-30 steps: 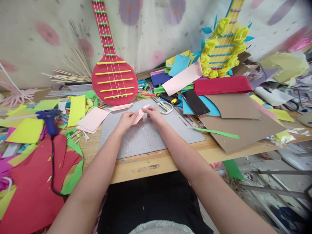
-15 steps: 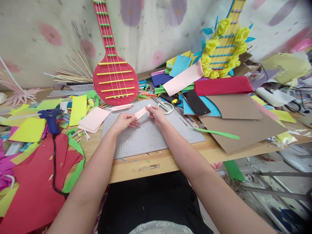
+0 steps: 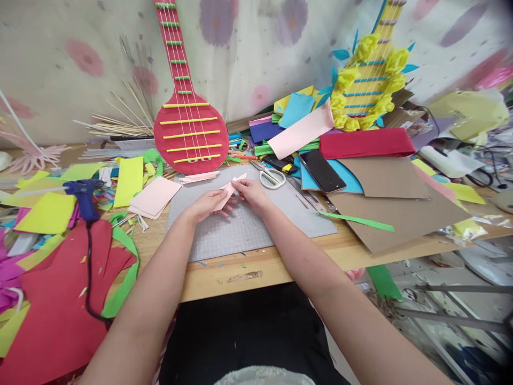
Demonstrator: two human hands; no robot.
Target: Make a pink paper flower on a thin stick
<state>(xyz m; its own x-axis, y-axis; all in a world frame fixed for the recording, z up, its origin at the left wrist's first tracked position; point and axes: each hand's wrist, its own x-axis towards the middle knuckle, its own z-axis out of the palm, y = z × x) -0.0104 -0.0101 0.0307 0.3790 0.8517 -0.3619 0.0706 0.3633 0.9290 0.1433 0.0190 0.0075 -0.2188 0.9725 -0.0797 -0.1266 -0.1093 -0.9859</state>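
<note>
A folded strip of pale pink paper point(image 3: 226, 195) is held between my two hands above the grey cutting mat point(image 3: 256, 230). My left hand point(image 3: 208, 205) pinches its lower left part, thumb on top. My right hand point(image 3: 249, 191) grips the upper right side, where a narrow pointed flap sticks up past the fingers. Just behind lies another folded pink piece point(image 3: 199, 177), at the foot of the red paper lute point(image 3: 191, 133). Pink paper sheets point(image 3: 155, 197) rest left of my left hand. Scissors point(image 3: 272, 177) with white handles lie right of my right hand.
On the left are a blue glue gun point(image 3: 85, 198) with its cord and red paper point(image 3: 64, 299). To the right lie a black phone point(image 3: 323, 170), brown cardboard point(image 3: 396, 219) and a green strip point(image 3: 356, 220). A yellow paper instrument point(image 3: 366, 91) with flowers leans behind.
The pink strip, held flat and straight before, is now bent with a flap angled up. My hands have drawn closer together, the right one moving slightly left and down.
</note>
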